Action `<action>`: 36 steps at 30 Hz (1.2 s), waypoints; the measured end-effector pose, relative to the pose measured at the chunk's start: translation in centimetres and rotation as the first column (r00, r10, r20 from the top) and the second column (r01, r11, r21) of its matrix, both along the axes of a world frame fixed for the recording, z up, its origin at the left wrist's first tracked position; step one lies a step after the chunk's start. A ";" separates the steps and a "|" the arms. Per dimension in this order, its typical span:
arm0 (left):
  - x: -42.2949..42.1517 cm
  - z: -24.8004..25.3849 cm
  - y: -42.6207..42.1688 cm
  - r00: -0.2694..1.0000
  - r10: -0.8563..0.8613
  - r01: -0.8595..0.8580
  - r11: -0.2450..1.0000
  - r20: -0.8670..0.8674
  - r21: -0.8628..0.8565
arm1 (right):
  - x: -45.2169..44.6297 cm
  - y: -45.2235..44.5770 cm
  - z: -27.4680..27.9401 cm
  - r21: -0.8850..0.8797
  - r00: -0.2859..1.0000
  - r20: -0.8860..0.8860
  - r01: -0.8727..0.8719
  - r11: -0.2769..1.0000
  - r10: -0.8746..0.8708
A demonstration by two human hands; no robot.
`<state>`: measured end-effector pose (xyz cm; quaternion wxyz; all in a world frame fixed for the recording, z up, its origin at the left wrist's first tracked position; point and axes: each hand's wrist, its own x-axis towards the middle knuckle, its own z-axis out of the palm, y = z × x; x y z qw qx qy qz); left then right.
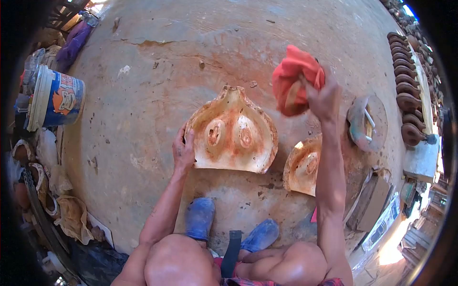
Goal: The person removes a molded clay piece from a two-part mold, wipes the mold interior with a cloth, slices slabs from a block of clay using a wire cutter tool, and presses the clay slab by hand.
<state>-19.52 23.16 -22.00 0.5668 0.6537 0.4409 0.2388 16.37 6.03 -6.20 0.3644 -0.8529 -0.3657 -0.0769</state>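
A cream plaster mould half (231,159), hollow side up and stained red-brown, lies on the floor in front of me. Two oval marks show inside it, and its far end narrows to a neck. My left hand (183,150) grips its left rim, some of the fingers hidden behind the edge. Farther out and to the right, my right hand (327,95) holds a bunched red cloth (296,78) above the floor. Beneath my right forearm is a second mould half (298,169), similarly stained and partly covered by the arm.
A blue-and-white bucket (71,97) lies at the left, near a purple bag (76,43). On the right sit a ring-shaped piece (381,119) with white sticks, a brown block (369,202), and a row of brown curved clay pieces (405,78). My blue boots (199,219) are close below the mould.
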 end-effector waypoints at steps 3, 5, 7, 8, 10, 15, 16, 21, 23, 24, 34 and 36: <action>0.3 -0.1 0.1 0.995 0.010 -0.002 0.996 0.100 -0.086 | -7.7 -3.1 1.8 0.089 0.995 -0.025 -0.092 0.992 0.095; -0.1 -0.6 0.3 0.988 0.012 0.004 0.994 0.156 -0.105 | -11.6 -3.9 0.0 0.134 0.966 0.010 -0.259 0.957 0.260; 0.2 -0.9 0.3 0.988 0.015 -0.005 0.998 0.151 -0.067 | -14.4 -4.7 -3.9 -0.038 0.933 -0.164 -0.332 0.943 0.322; 0.2 -0.7 0.2 0.987 0.018 -0.008 0.998 0.160 -0.063 | -16.2 -4.9 -3.5 -0.114 0.915 -0.242 -0.357 0.927 0.323; 0.1 -0.7 0.3 0.993 0.008 -0.002 0.999 0.121 -0.050 | -17.6 -4.6 -2.0 -0.047 0.922 -0.182 -0.356 0.933 0.343; 0.2 -1.5 0.5 0.978 0.068 -0.039 0.988 0.196 -0.149 | -20.5 -3.1 -2.1 0.039 0.876 -0.111 -0.468 0.883 0.469; 0.3 -1.2 0.4 0.956 0.078 -0.019 0.978 0.283 -0.206 | -20.7 -2.0 -3.2 -0.078 0.886 -0.184 -0.446 0.892 0.427; 0.0 -0.4 0.3 0.893 0.152 0.049 0.903 0.423 -0.426 | -23.2 -0.2 -3.5 0.142 0.856 -0.093 -0.495 0.857 0.509; -0.1 0.0 0.1 0.892 0.177 0.009 0.913 0.416 -0.408 | -23.7 1.2 -4.5 0.249 0.860 -0.031 -0.488 0.837 0.510; 0.0 0.2 0.1 0.889 0.199 -0.028 0.923 0.413 -0.385 | -23.6 2.0 -5.3 0.159 0.837 -0.074 -0.527 0.835 0.542; -1.0 -3.8 1.0 0.764 0.354 0.097 0.764 0.540 -0.638 | -23.0 6.9 -5.1 0.097 0.882 -0.096 -0.453 0.886 0.461; -1.3 -4.8 1.3 0.809 0.301 0.052 0.819 0.505 -0.572 | -23.0 7.0 -5.0 0.187 0.893 -0.054 -0.431 0.883 0.448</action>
